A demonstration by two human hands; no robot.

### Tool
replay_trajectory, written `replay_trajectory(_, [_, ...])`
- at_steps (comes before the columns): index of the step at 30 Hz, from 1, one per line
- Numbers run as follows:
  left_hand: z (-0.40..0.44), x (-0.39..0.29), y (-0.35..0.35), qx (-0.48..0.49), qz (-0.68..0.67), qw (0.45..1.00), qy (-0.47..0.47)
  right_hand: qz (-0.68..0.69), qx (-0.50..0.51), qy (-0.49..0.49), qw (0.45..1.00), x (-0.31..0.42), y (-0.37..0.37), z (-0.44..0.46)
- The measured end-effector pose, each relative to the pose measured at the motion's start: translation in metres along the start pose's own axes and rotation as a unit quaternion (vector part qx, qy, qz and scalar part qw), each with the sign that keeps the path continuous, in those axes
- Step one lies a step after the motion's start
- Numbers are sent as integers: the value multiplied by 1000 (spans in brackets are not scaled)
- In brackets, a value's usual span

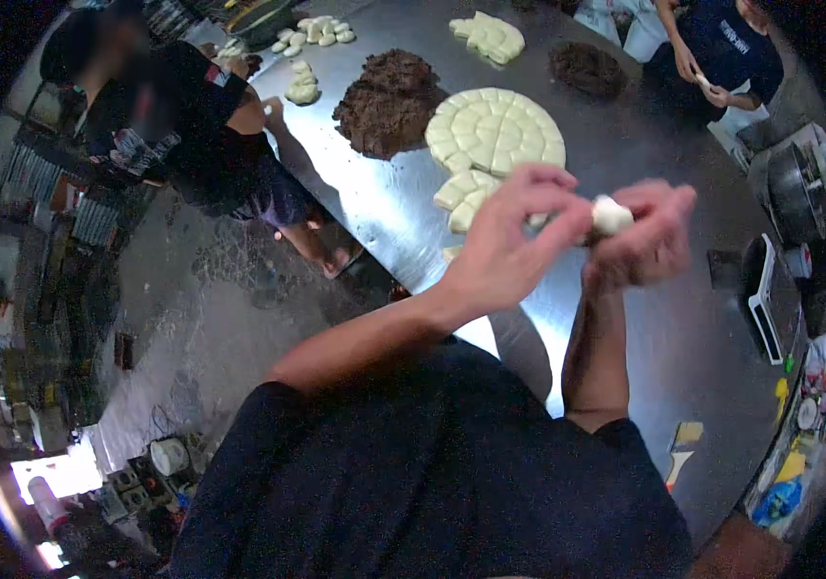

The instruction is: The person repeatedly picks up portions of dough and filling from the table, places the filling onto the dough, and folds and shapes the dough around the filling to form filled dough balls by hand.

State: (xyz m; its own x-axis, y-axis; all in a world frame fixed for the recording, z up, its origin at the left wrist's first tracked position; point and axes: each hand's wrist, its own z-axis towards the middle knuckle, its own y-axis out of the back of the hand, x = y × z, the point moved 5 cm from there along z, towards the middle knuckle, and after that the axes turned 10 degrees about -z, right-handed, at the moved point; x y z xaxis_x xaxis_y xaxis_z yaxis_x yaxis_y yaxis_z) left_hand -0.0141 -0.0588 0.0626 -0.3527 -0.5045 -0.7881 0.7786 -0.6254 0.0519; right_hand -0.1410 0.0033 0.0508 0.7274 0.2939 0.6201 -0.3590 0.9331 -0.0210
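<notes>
A small white dough ball [612, 216] sits in the curled fingers of my right hand [643, 236], slightly blurred. Close beside it on the left is my left hand [527, 232], thumb and fingers bent towards the ball; whether they touch it is unclear. Beyond my hands lies a round, flat slab of pale dough [495, 130] scored into many pieces, with a smaller cut section [466, 198] partly behind my left hand. A large dark brown mound [389, 101] rests to the left of the slab.
Metal table [683, 318] beneath my hands. Farther back are another cut dough piece [490, 37], a second brown mound [587, 69] and small dough balls [316, 32]. Co-workers stand at left [171, 125] and upper right [722, 58]. A scale-like device [770, 299] and brush [683, 452] are at right.
</notes>
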Motion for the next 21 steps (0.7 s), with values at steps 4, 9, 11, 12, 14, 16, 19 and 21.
replay_trajectory(4, [-6, 39, 38, -189, -210, 940, 192, 40, 27, -61, 997, 51, -49, -39])
replay_trajectory(9, [-49, 117, 152, -137, -239, 905, 324, 91, 256, -188, 944, 25, -106, -90])
replay_trajectory(11, [-72, 129, 185, -160, -311, 820, 453, 51, 405, -15, 913, 14, -151, -131])
replay_trajectory(12, [-95, 145, 206, -160, -311, 818, 456, 114, 490, 13, 864, -2, -164, -167])
replay_trajectory(14, [-141, 171, 245, -186, -116, 802, 556, 121, 537, -310, 775, -37, -190, -204])
replay_trajectory(16, [-157, 167, 257, -244, -153, 780, 556, -63, 472, -159, 865, -74, -235, -193])
replay_trajectory(19, [-180, 173, 268, -308, -192, 760, 539, -170, 367, 93, 910, -131, -324, -183])
replay_trajectory(21, [-191, 184, 274, -362, -284, 691, 558, -200, 374, 145, 894, -149, -352, -191])
